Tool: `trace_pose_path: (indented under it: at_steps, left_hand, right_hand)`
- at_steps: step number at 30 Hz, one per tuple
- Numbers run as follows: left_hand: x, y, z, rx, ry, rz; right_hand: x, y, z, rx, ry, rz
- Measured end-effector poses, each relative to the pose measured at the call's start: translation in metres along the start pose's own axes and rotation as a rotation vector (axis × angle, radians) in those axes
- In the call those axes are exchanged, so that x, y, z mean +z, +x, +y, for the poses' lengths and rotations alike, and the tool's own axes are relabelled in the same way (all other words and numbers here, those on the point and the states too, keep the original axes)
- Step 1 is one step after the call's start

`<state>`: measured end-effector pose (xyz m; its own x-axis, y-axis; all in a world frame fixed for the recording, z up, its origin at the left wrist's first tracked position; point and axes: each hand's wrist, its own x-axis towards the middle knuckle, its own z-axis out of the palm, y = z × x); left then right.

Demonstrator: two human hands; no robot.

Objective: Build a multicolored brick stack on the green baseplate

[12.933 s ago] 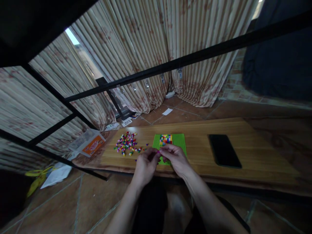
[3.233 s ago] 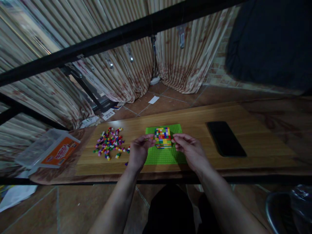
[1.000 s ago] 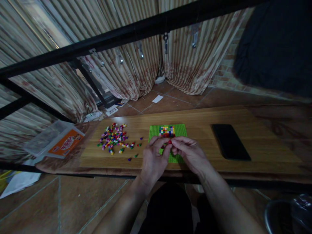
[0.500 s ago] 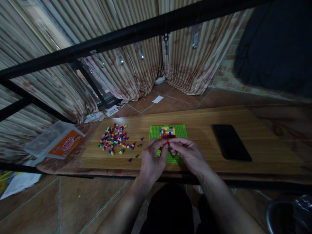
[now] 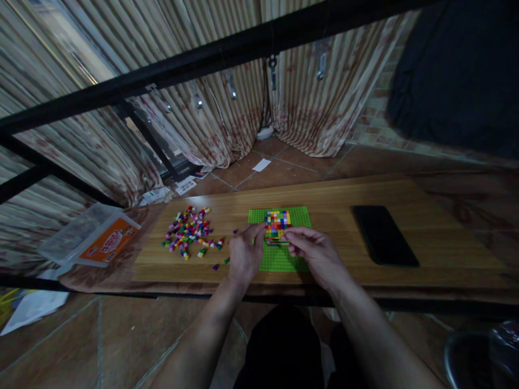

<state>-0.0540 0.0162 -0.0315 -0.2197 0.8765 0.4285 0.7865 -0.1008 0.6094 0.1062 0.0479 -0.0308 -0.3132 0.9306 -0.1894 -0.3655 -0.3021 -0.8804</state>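
A green studded baseplate (image 5: 284,263) lies on the wooden board, bearing a patch of small multicoloured toy bricks (image 5: 278,220). My left hand (image 5: 244,254) is over the plate's left side, thumb and forefinger pinched on what looks like a small red brick (image 5: 265,227) at the patch's left edge. On the other side, my right hand (image 5: 314,248) has its thumb and index finger closed together by the patch's lower right corner. Whatever sits between those fingertips is hidden. Left of the plate lies a loose heap of small bricks (image 5: 190,229), with a purple brick (image 5: 215,267) apart from it.
A black phone or tablet (image 5: 383,235) lies to the right on the wooden board (image 5: 332,205). Past the board's left end is a clear plastic box (image 5: 75,237) with an orange label. A dark metal rail (image 5: 194,67) crosses in front of the curtains.
My hands have drawn apart; the left moved left, uncovering more of the brick patch. The red brick that was between both hands' fingertips now seems to be at the left fingertips.
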Motion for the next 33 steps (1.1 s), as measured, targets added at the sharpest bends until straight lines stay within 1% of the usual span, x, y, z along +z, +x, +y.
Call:
trace_pose_path:
  at_steps: [3, 11, 16, 19, 22, 27, 33]
  left_hand:
    - [0.002, 0.001, 0.002, -0.017, 0.011, -0.009]
    - [-0.002, 0.004, 0.004, -0.009, 0.031, -0.043]
    - [-0.001, 0.004, 0.002, -0.035, 0.011, -0.027]
    - [0.001, 0.005, -0.003, -0.074, -0.055, -0.017]
    - [0.003, 0.006, -0.008, -0.142, -0.179, -0.010]
    - [0.008, 0.012, -0.010, -0.261, -0.371, -0.049]
    - [0.011, 0.021, -0.010, -0.355, -0.478, -0.058]
  right_hand:
    - [0.000, 0.000, 0.000, -0.003, -0.005, -0.003]
    - [0.001, -0.001, -0.001, -0.018, -0.007, -0.007]
    - [0.002, -0.001, -0.004, 0.005, 0.005, 0.007]
    - [0.002, -0.001, -0.005, 0.024, 0.008, 0.025]
    - [0.003, -0.001, -0.006, 0.026, 0.010, 0.024]
    - [0.003, -0.001, -0.005, 0.008, -0.006, 0.019]
    - [0.002, 0.000, -0.003, 0.003, -0.005, 0.015]
